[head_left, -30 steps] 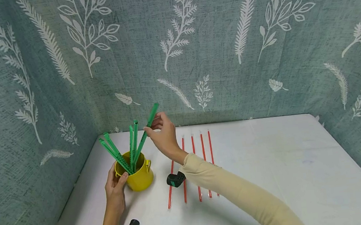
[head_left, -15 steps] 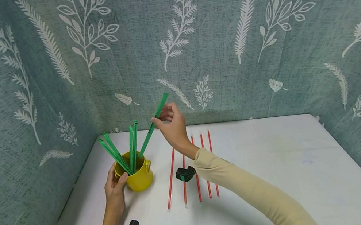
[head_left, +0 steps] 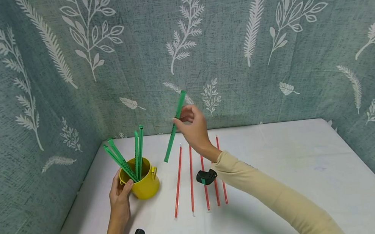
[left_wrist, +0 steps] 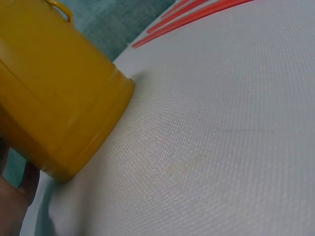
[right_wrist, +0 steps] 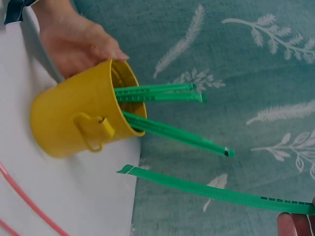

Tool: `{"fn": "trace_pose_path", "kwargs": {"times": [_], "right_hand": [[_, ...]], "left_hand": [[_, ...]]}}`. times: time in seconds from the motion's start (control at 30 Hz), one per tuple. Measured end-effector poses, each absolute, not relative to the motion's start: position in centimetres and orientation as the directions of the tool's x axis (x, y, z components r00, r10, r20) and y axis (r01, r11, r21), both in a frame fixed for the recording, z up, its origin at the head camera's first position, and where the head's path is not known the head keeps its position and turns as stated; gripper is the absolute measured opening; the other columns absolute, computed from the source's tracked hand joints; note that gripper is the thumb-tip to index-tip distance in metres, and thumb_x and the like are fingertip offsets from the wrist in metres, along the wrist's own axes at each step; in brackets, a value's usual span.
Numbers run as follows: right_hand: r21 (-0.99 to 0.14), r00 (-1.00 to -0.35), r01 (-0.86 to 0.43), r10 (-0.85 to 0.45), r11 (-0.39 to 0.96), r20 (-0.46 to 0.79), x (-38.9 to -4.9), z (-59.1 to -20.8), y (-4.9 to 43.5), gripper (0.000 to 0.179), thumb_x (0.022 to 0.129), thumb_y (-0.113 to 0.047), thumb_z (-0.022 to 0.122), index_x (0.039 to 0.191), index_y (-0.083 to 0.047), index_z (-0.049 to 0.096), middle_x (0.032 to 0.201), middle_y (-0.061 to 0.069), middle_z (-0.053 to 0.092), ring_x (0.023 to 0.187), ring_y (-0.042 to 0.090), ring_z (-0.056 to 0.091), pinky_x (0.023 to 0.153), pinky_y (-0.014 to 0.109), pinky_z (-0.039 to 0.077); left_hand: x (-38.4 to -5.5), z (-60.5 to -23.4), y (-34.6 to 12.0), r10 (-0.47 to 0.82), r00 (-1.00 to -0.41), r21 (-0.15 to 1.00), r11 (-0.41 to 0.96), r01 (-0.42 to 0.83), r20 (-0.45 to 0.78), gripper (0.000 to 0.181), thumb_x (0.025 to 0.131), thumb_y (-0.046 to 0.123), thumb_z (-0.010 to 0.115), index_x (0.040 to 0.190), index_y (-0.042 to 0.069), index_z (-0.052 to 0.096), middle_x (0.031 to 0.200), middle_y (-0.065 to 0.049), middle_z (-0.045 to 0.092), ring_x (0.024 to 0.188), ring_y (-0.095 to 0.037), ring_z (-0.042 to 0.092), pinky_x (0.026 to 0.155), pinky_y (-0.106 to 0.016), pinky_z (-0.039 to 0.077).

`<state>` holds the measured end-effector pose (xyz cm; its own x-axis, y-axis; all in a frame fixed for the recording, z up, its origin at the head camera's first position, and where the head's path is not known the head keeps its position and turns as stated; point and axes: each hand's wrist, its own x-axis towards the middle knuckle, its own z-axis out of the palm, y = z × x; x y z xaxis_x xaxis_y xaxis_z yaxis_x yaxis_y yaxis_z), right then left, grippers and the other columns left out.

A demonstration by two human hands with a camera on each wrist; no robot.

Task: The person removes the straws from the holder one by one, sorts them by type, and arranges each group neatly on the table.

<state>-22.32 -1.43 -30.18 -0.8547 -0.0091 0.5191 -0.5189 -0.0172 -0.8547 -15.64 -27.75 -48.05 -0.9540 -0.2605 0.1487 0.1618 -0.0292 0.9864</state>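
Observation:
My right hand (head_left: 193,129) pinches a green-wrapped straw (head_left: 171,141) between thumb and fingers. It hangs at a slant in the air, its lower end right of the small yellow bucket (head_left: 146,189) and apart from it. In the right wrist view, dark print shows on that straw's wrapper (right_wrist: 216,191). Around the bucket's left side my left hand (head_left: 119,202) holds it, the thumb near the rim. Several green-wrapped straws (head_left: 139,148) lean inside the bucket, some to the left, others nearly upright. The left wrist view shows the bucket's base (left_wrist: 93,132) on the white surface.
Several red straws (head_left: 178,182) in clear wraps lie side by side on the white table (head_left: 282,168), partly beneath my right arm. A patterned grey-green cloth (head_left: 228,51) encloses the table's back and sides.
My right hand has lifted the green-wrapped straw out of the bucket and carried it to the right. My left hand and the bucket stay where they were.

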Motion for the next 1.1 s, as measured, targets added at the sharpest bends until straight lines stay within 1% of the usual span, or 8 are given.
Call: {"fn": "trace_pose_path", "kwargs": {"times": [0.2, 0.27, 0.37, 0.5, 0.63, 0.83, 0.93, 1.1], "right_hand": [[-0.864, -0.864, -0.503, 0.007, -0.001, 0.503, -22.7, -30.6, 0.0, 0.027, 0.086, 0.006, 0.062, 0.109, 0.014, 0.05, 0.099, 0.028, 0.057, 0.089, 0.04, 0.059, 0.07, 0.034, 0.054], [-0.863, -0.863, -0.506, 0.011, -0.001, 0.506, -22.8, -30.8, 0.4, 0.027, 0.086, 0.006, 0.062, 0.109, 0.014, 0.05, 0.099, 0.028, 0.057, 0.088, 0.04, 0.059, 0.069, 0.035, 0.054], [-0.863, -0.863, -0.506, 0.012, 0.004, 0.506, -22.9, -31.0, 1.0, 0.026, 0.087, 0.005, 0.062, 0.108, 0.014, 0.05, 0.099, 0.028, 0.057, 0.088, 0.04, 0.059, 0.069, 0.042, 0.055], [-0.86, -0.859, -0.51, 0.023, 0.027, 0.511, -23.0, -31.2, 1.6, 0.027, 0.086, 0.006, 0.062, 0.108, 0.014, 0.05, 0.1, 0.03, 0.056, 0.089, 0.041, 0.058, 0.076, 0.046, 0.052], [-0.856, -0.856, -0.515, 0.03, 0.042, 0.516, -23.1, -31.3, 2.3, 0.028, 0.085, 0.006, 0.063, 0.109, 0.016, 0.05, 0.1, 0.031, 0.055, 0.09, 0.043, 0.057, 0.08, 0.046, 0.049], [-0.864, -0.864, -0.501, 0.034, 0.046, 0.503, -23.3, -31.7, 3.2, 0.028, 0.085, 0.007, 0.063, 0.109, 0.016, 0.05, 0.101, 0.031, 0.055, 0.09, 0.043, 0.057, 0.08, 0.048, 0.049], [-0.87, -0.87, -0.49, 0.039, 0.052, 0.492, -23.4, -32.0, 3.7, 0.03, 0.085, 0.007, 0.063, 0.11, 0.017, 0.05, 0.102, 0.031, 0.055, 0.09, 0.042, 0.057, 0.077, 0.044, 0.051], [-0.875, -0.875, -0.477, 0.045, 0.081, 0.481, -23.5, -32.3, 4.6, 0.029, 0.085, 0.007, 0.063, 0.11, 0.015, 0.051, 0.101, 0.029, 0.056, 0.089, 0.04, 0.057, 0.066, 0.028, 0.053]], "left_hand": [[-15.6, -48.0, -27.7, -0.259, -0.954, 0.985, -0.034, 0.168, 0.154, 0.058, 0.095, 0.009, 0.051, 0.148, 0.018, 0.031, 0.136, 0.001, 0.04, 0.121, -0.015, 0.039, 0.097, -0.014, 0.036], [-15.6, -48.0, -27.7, -0.257, -0.954, 0.985, -0.031, 0.169, 0.156, 0.058, 0.095, 0.008, 0.051, 0.148, 0.018, 0.031, 0.136, 0.001, 0.04, 0.121, -0.015, 0.038, 0.098, -0.014, 0.036], [-15.6, -48.0, -27.7, -0.257, -0.954, 0.985, -0.031, 0.17, 0.157, 0.058, 0.095, 0.008, 0.051, 0.148, 0.018, 0.031, 0.136, 0.001, 0.04, 0.121, -0.015, 0.038, 0.098, -0.014, 0.036], [-15.6, -48.0, -27.7, -0.262, -0.953, 0.986, -0.031, 0.164, 0.15, 0.058, 0.095, 0.008, 0.052, 0.148, 0.018, 0.03, 0.135, 0.002, 0.04, 0.121, -0.015, 0.038, 0.098, -0.014, 0.036], [-15.7, -48.0, -27.7, -0.267, -0.953, 0.988, -0.027, 0.154, 0.141, 0.058, 0.095, 0.009, 0.052, 0.148, 0.018, 0.031, 0.135, 0.002, 0.04, 0.121, -0.014, 0.038, 0.098, -0.015, 0.036], [-15.7, -48.0, -27.7, -0.261, -0.955, 0.988, -0.029, 0.153, 0.141, 0.057, 0.095, 0.01, 0.052, 0.148, 0.019, 0.031, 0.136, 0.002, 0.04, 0.121, -0.014, 0.038, 0.098, -0.014, 0.036], [-15.7, -47.9, -27.7, -0.258, -0.955, 0.987, -0.03, 0.157, 0.144, 0.057, 0.095, 0.01, 0.052, 0.148, 0.019, 0.031, 0.136, 0.001, 0.04, 0.121, -0.014, 0.038, 0.098, -0.014, 0.036], [-15.7, -48.0, -27.7, -0.261, -0.954, 0.987, -0.026, 0.157, 0.145, 0.057, 0.096, 0.009, 0.051, 0.148, 0.019, 0.03, 0.136, 0.002, 0.04, 0.121, -0.014, 0.038, 0.098, -0.014, 0.035]]}}
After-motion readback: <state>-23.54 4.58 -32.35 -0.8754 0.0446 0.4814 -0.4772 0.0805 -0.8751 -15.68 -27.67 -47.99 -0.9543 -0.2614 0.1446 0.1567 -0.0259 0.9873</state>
